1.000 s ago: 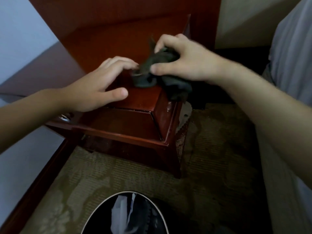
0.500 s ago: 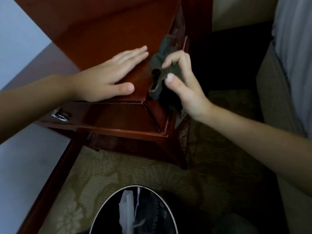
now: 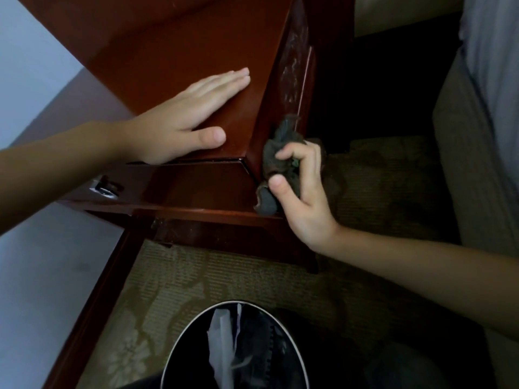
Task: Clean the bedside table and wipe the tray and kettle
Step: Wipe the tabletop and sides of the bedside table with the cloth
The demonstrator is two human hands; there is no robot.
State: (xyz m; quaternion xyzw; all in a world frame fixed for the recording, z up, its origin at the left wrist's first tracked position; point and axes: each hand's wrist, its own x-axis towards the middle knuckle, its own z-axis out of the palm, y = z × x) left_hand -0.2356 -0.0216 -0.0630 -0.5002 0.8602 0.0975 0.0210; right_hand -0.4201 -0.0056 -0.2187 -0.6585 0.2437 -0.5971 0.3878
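The dark cloth point(image 3: 276, 161) is gripped by the right hand point(image 3: 302, 197) against the bedside table's point(image 3: 182, 51) side panel, beneath the left hand point(image 3: 185, 119) laid flat on top.

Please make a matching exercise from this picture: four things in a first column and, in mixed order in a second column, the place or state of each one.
1. left hand
2. right hand
3. cloth
4. bin

A. stands on the carpet, in front of the bedside table
B. lies flat on the table top
C. is held against the table's side, near the front corner
D. grips the cloth

Pairs: 1-B, 2-D, 3-C, 4-A
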